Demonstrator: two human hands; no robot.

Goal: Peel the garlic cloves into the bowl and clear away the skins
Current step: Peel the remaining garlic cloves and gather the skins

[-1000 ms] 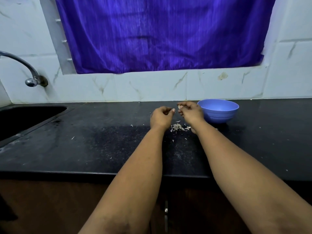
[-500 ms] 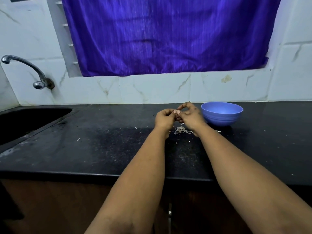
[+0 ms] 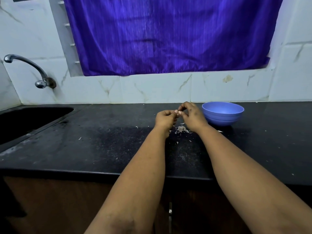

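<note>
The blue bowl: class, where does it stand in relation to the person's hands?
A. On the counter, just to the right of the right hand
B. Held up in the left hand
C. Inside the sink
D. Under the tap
A: the blue bowl sits on the black counter just right of the right hand, away from the sink.

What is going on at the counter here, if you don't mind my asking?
A person is peeling garlic over a black counter. The left hand and right hand meet above the counter, fingers curled and pinching something small and pale between them, probably a garlic clove, though it is too small to be sure. A little pile of papery skins lies on the counter just beneath the hands. A blue bowl stands to the right of the right hand; its contents cannot be seen.
</note>
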